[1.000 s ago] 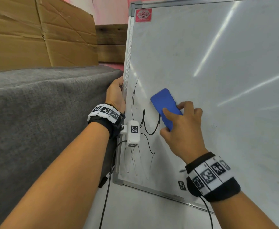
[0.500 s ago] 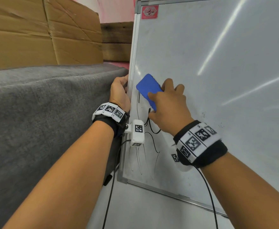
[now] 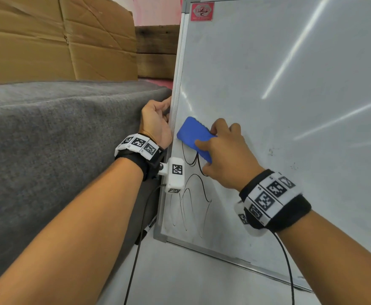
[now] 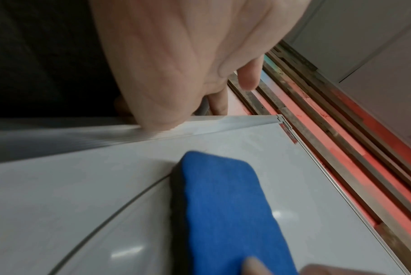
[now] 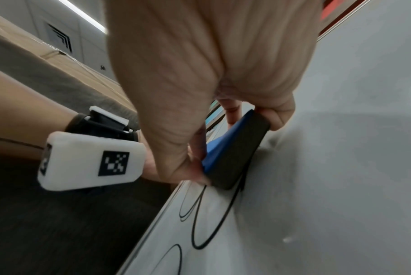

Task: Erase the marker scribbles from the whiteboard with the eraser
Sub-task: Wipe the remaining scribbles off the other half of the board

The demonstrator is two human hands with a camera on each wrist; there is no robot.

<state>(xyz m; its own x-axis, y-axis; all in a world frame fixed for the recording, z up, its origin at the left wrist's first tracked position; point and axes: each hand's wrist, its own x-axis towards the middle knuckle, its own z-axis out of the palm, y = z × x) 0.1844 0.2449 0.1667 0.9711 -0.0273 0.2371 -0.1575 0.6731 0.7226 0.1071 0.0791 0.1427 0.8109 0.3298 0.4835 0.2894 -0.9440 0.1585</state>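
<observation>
The whiteboard [image 3: 268, 84] stands upright with a metal frame. Black marker scribbles [image 3: 193, 194] loop over its lower left part. My right hand [image 3: 215, 139] grips the blue eraser [image 3: 191, 133] and presses its dark felt face flat on the board, close to the left frame and just above the scribbles. My left hand [image 3: 164, 111] curls round the board's left frame edge. In the left wrist view, the eraser [image 4: 223, 204] lies beside one curved line [image 4: 120, 210]. In the right wrist view, the thumb and fingers pinch the eraser [image 5: 232, 154] along its sides, with the scribbles [image 5: 200, 223] below.
A grey fabric-covered surface [image 3: 59, 139] abuts the board's left side, with cardboard boxes [image 3: 59, 40] and wooden planks [image 3: 156, 51] behind it. A black marker [image 3: 149, 227] sits by the board's lower left corner. Wrist-camera cables hang below both arms.
My right hand has carried the eraser left to the frame side, up and then slightly down. The upper strokes of the scribble are gone. The left hand keeps its hold.
</observation>
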